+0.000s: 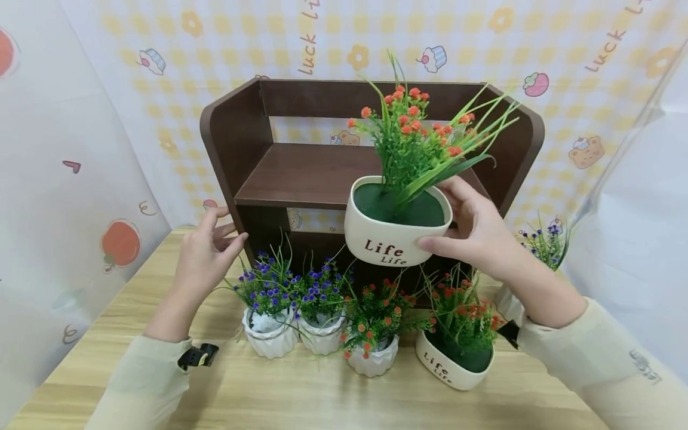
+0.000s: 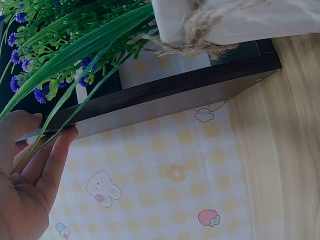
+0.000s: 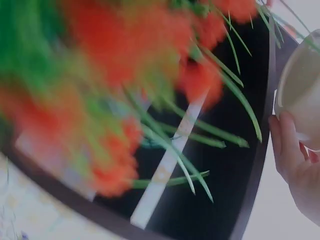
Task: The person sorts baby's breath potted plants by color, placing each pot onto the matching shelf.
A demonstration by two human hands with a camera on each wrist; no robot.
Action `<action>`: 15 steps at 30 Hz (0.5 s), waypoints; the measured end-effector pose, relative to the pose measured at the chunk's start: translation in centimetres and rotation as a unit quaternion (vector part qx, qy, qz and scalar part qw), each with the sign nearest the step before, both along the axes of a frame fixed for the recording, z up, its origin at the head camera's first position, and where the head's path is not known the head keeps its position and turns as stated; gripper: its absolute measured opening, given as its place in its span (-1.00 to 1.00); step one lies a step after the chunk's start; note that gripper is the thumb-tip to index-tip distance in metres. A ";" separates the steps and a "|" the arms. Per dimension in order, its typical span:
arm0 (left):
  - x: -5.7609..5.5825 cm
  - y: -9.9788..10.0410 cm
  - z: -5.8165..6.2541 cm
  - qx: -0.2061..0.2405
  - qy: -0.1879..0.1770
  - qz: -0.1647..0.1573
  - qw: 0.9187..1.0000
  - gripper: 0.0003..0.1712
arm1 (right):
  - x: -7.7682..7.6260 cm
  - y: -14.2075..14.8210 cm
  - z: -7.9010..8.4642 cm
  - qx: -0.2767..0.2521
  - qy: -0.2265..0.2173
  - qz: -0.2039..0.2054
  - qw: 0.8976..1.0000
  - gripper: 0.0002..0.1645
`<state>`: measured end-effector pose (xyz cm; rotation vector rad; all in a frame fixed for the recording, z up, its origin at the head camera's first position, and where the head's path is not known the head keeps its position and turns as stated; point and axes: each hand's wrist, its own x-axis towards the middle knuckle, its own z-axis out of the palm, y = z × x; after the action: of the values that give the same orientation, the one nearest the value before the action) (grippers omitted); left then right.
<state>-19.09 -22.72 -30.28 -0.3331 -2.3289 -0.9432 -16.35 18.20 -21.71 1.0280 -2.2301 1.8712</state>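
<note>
My right hand [image 1: 478, 233] holds a cream oval planter [image 1: 360, 233] marked "Life", with orange-red artificial flowers and long green blades, raised before the dark brown shelf [image 1: 306, 170]. Its thumb is on the planter's front and the fingers are behind. In the right wrist view the planter [image 3: 305, 95] shows at the right edge beside the fingers. My left hand [image 1: 201, 257] grips the front edge of the shelf's left side panel [image 2: 150, 97], thumb and fingers on opposite sides of it. The shelf's upper board shows bare at left; the planter hides its right part.
In front of the shelf stand two white pots with purple flowers [image 1: 269, 340] [image 1: 322, 337], a white pot with orange flowers [image 1: 376, 361] and another "Life" planter [image 1: 457, 376]. Farther right, behind my arm, is another purple-flowered plant [image 1: 545, 248]. A patterned backdrop [image 1: 355, 36] hangs behind.
</note>
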 end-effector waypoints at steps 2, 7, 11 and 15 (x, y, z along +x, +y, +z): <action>0.1 0.0 0.0 0.003 0.004 -0.002 1.000 -0.51 | 0.2 0.3 0.5 0.006 0.000 0.000 1.000 -0.27; 0.1 -0.1 0.4 0.003 0.013 0.005 1.000 -0.52 | 0.2 0.7 1.5 0.022 0.005 -0.010 1.000 -0.31; 0.1 0.0 0.4 -0.001 0.011 0.008 1.000 -0.52 | -0.1 0.2 2.1 0.055 0.003 -0.033 0.998 -0.30; 0.2 0.2 0.1 -0.003 0.005 0.006 1.000 -0.51 | -0.6 -0.8 2.7 0.100 -0.008 -0.063 0.993 -0.26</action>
<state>-18.94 -22.57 -30.23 -0.3250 -2.3231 -0.9280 -16.95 17.41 -19.04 0.8754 -2.4680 1.6396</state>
